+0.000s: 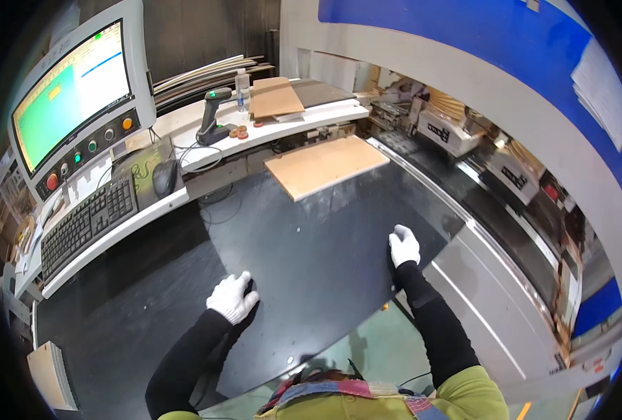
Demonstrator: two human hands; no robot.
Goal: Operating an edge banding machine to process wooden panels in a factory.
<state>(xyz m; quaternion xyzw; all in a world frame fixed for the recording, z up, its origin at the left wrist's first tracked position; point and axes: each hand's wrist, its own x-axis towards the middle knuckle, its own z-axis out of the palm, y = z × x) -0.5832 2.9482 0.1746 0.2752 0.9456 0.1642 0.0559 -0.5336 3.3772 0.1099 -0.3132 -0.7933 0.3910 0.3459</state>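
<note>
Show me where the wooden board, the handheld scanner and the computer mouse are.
wooden board (327, 165), head view, middle of its top face.
handheld scanner (213, 110), head view, on its upright grip.
computer mouse (164, 178), head view, on its rounded back.

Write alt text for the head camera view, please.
A person's two white-gloved hands, left hand and right hand, rest flat on a black worktable. A pale wooden board lies farther back; a monitor and keyboard stand at left.
</note>
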